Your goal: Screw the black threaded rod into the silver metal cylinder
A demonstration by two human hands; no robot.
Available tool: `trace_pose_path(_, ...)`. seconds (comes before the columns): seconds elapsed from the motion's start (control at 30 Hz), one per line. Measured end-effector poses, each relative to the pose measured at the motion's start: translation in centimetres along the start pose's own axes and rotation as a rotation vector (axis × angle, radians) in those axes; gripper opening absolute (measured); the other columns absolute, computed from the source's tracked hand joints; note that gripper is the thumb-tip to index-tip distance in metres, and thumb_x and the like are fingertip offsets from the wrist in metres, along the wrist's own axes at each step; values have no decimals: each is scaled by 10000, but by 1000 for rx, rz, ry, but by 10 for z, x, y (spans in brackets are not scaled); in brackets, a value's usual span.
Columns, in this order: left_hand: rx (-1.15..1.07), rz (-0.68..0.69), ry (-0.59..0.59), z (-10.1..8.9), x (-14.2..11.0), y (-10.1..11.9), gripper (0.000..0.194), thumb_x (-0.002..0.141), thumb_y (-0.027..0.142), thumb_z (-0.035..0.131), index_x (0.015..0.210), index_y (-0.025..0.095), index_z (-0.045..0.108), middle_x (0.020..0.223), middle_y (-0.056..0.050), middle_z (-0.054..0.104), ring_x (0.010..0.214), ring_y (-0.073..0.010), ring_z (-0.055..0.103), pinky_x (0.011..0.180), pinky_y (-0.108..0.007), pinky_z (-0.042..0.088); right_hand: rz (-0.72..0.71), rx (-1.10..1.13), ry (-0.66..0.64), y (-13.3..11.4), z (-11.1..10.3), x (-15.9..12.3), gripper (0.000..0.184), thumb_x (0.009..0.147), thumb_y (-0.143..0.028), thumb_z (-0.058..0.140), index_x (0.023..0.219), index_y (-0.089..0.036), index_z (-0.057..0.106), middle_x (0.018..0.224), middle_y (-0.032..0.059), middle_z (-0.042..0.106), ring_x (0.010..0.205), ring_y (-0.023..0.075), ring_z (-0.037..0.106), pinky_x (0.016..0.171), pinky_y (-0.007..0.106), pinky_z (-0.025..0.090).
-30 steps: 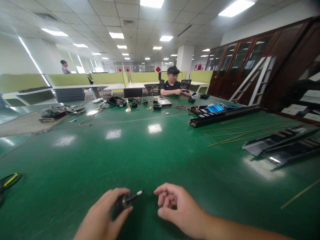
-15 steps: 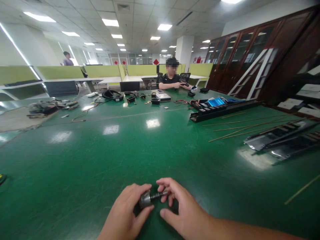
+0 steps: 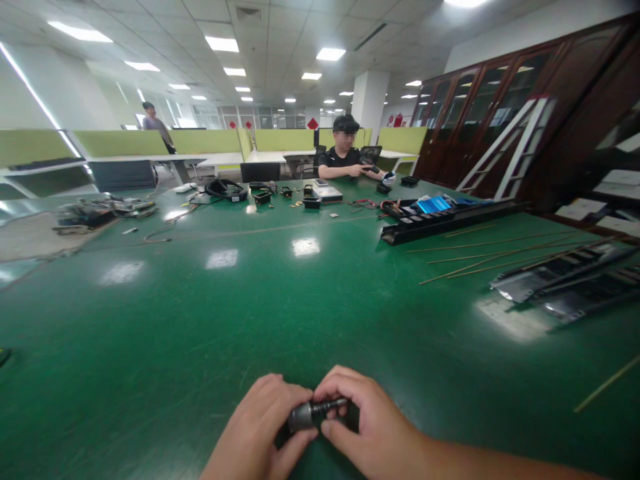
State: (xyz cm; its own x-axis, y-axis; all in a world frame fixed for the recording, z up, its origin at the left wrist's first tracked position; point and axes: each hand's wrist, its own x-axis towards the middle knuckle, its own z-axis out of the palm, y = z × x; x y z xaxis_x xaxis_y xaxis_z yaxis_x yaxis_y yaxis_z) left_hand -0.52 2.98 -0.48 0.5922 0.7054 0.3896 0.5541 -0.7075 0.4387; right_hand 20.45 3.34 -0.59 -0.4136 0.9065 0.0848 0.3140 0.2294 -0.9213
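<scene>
Left hand (image 3: 257, 427), right hand (image 3: 370, 420) together, clamped on small metal shafted cylinder (image 3: 315, 415) over green workbench (image 3: 150, 347).

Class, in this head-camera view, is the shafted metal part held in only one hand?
No, the shafted metal part sits between the left hand and the right hand, with fingers of both closing on it.

The left hand (image 3: 255, 427) and right hand (image 3: 373, 420) close around a metal spindle (image 3: 313, 415) at the near edge of the desk (image 3: 150, 320). A long green stretch runs ahead of them and to both sides. The nearest obstacles are brass rods (image 3: 500, 257) and black cable chains (image 3: 445, 223) at right, small electronics (image 3: 305, 200) along the far side, and a heap of parts (image 3: 95, 212) at far left.
</scene>
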Motion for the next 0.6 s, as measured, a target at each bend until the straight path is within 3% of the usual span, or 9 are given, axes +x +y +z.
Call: trace_pose_path(0.6, 166, 70, 162, 5, -8, -2, 294, 924, 263, 591, 1213, 210, 574, 1027, -59, 713, 967, -200, 692, 933, -385, 589, 80, 20, 18, 6, 1, 0, 211, 716, -87, 653, 891, -187, 715, 807, 1, 632, 753, 143, 592, 690, 245, 436)
